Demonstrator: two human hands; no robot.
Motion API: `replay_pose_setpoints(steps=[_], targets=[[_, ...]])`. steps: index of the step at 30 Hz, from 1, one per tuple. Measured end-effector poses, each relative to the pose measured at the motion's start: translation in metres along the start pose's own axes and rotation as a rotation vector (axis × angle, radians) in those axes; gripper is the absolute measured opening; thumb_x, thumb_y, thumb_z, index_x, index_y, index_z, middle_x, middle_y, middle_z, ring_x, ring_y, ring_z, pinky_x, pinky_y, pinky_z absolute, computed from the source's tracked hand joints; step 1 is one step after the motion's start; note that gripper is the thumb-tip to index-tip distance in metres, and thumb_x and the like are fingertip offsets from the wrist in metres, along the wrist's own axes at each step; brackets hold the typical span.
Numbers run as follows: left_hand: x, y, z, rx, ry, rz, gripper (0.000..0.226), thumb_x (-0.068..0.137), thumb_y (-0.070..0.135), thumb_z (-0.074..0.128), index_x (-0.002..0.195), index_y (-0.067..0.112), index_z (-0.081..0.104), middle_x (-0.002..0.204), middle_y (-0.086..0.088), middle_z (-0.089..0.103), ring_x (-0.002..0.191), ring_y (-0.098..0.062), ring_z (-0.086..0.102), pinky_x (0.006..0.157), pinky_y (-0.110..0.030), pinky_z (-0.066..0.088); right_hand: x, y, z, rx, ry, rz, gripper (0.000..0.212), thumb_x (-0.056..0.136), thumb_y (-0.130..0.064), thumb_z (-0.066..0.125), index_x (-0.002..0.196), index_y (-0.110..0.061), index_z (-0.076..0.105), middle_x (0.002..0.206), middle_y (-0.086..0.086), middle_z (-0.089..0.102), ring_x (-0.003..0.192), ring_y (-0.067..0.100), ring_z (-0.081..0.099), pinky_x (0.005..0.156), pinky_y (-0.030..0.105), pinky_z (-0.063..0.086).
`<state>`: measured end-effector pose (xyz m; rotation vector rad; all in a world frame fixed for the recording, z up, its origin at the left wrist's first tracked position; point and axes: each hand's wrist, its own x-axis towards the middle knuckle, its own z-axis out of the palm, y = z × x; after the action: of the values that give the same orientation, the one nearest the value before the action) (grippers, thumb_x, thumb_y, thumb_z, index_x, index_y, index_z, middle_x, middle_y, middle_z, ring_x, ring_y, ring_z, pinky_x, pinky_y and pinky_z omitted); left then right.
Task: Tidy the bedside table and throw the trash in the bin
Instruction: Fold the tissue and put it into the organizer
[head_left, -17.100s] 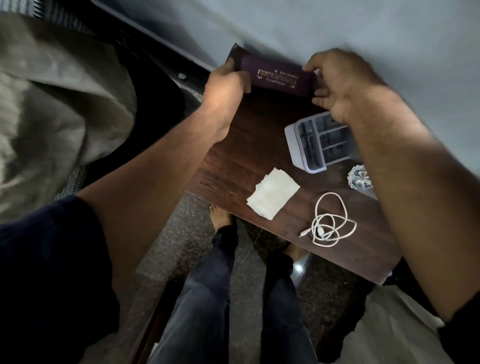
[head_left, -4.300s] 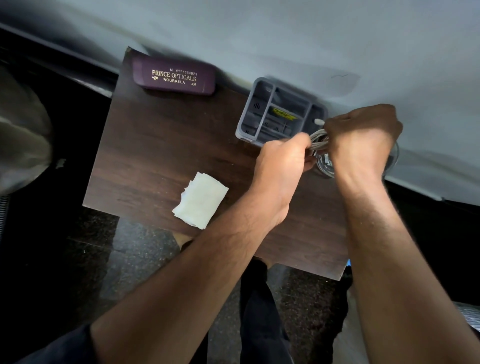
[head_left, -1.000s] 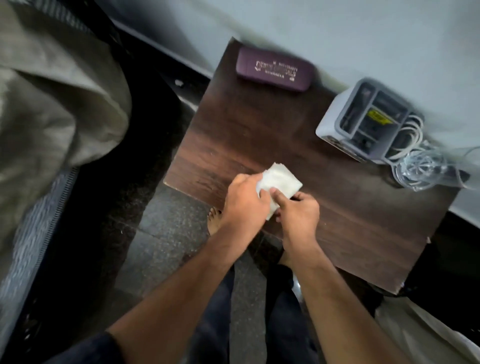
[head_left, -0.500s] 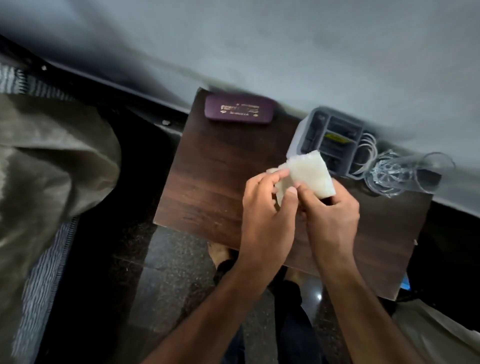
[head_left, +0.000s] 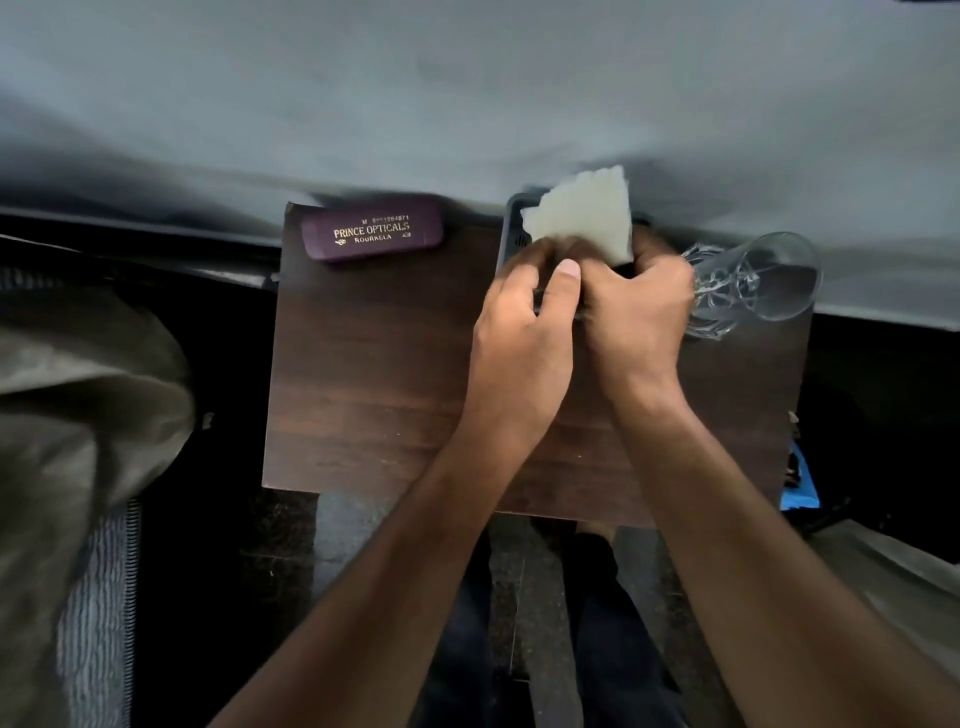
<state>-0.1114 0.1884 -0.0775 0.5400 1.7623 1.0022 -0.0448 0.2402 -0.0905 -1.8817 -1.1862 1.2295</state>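
Both hands hold a stack of white paper napkins (head_left: 584, 213) upright above the back of the dark wooden bedside table (head_left: 374, 374). My left hand (head_left: 524, 332) pinches its lower left edge and my right hand (head_left: 639, 306) grips its lower right. The napkins and hands cover most of the grey organiser (head_left: 511, 228), of which only the left rim shows. A purple glasses case (head_left: 373, 235) lies at the table's back left. A clear glass (head_left: 753, 283) stands at the back right, next to my right hand.
A grey wall runs behind the table. A bed with an olive blanket (head_left: 67, 415) lies to the left. Dark floor and my legs show below the table's front edge. Something blue (head_left: 800, 483) and pale cloth sit at the right.
Both hands lifted the napkins off the table's front and carried them up and back, over the organiser. The view has shifted to look more squarely down on the table.
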Motion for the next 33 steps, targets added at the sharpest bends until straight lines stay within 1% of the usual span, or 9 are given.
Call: replay_pose_setpoints(steps=[4,7,10,12,15,19,26,30,33], targets=[[0.011,-0.004,0.002,-0.043,0.050,-0.019,0.050,0.095,0.043,0.048,0.136,0.020,0.064,0.138,0.003,0.066,0.129,-0.007,0.058,0.114,-0.029,0.042,0.004,0.005,0.008,-0.039,0.002,-0.010,0.006,0.081,-0.024,0.077,0.082,-0.020,0.073,0.078,-0.002,0.077,0.075,0.014,0.073,0.076,0.041,0.060],[0.017,-0.006,-0.003,-0.060,0.097,-0.021,0.057,0.092,0.048,0.046,0.136,0.017,0.064,0.138,0.003,0.067,0.131,-0.009,0.059,0.115,-0.033,0.042,0.002,0.006,0.016,-0.089,-0.045,-0.044,0.016,0.083,-0.027,0.076,0.081,-0.012,0.075,0.073,0.001,0.076,0.065,0.007,0.063,0.067,0.037,0.057],[0.021,-0.008,-0.009,-0.081,0.121,-0.008,0.051,0.094,0.044,0.047,0.135,0.019,0.065,0.130,0.011,0.069,0.126,-0.004,0.060,0.113,-0.026,0.043,-0.002,0.008,0.022,-0.140,-0.108,-0.089,0.019,0.087,-0.030,0.073,0.080,-0.012,0.075,0.065,-0.005,0.072,0.054,-0.005,0.056,0.059,0.026,0.052],[0.023,-0.010,-0.012,-0.092,0.095,-0.014,0.046,0.095,0.041,0.048,0.132,0.021,0.067,0.129,0.012,0.070,0.124,-0.003,0.062,0.112,-0.026,0.043,-0.002,0.011,0.025,-0.190,-0.120,-0.101,0.020,0.088,-0.031,0.071,0.077,-0.015,0.074,0.059,-0.007,0.068,0.049,-0.004,0.055,0.049,0.016,0.043],[0.023,-0.012,-0.012,-0.085,0.071,-0.026,0.044,0.092,0.045,0.051,0.131,0.032,0.066,0.130,0.022,0.069,0.123,0.009,0.058,0.108,-0.014,0.042,0.003,0.014,0.027,-0.224,-0.104,-0.079,0.022,0.089,-0.030,0.071,0.075,-0.013,0.074,0.061,-0.004,0.069,0.047,-0.002,0.053,0.044,0.012,0.037],[0.017,-0.017,-0.013,-0.034,0.054,-0.033,0.066,0.090,0.044,0.052,0.151,0.020,0.047,0.154,0.006,0.053,0.140,-0.004,0.048,0.121,-0.031,0.036,0.006,0.016,0.024,-0.240,-0.131,-0.030,0.015,0.086,-0.026,0.075,0.080,-0.012,0.076,0.070,-0.002,0.075,0.057,0.002,0.064,0.048,0.017,0.047],[0.005,-0.024,-0.026,0.003,0.034,-0.031,0.057,0.092,0.035,0.051,0.148,0.023,0.052,0.149,0.010,0.057,0.136,0.001,0.050,0.118,-0.025,0.035,0.004,0.014,0.022,-0.254,-0.161,-0.012,0.017,0.090,-0.029,0.073,0.100,-0.017,0.080,0.089,-0.003,0.080,0.080,0.011,0.075,0.079,0.034,0.062],[-0.007,-0.033,-0.041,-0.029,0.059,-0.066,0.054,0.095,0.040,0.047,0.147,0.028,0.052,0.146,0.015,0.060,0.133,0.005,0.051,0.120,-0.026,0.035,0.001,0.015,0.021,-0.193,-0.162,0.015,0.018,0.093,-0.035,0.070,0.083,-0.022,0.077,0.081,-0.001,0.078,0.078,0.021,0.075,0.081,0.046,0.062],[-0.008,-0.039,-0.059,-0.015,0.061,-0.075,0.058,0.093,0.046,0.046,0.148,0.027,0.052,0.145,0.010,0.062,0.135,-0.001,0.054,0.120,-0.034,0.038,0.002,0.014,0.019,-0.224,-0.165,0.022,0.029,0.098,-0.038,0.061,0.072,-0.028,0.068,0.079,0.006,0.077,0.077,0.027,0.074,0.082,0.049,0.061]])
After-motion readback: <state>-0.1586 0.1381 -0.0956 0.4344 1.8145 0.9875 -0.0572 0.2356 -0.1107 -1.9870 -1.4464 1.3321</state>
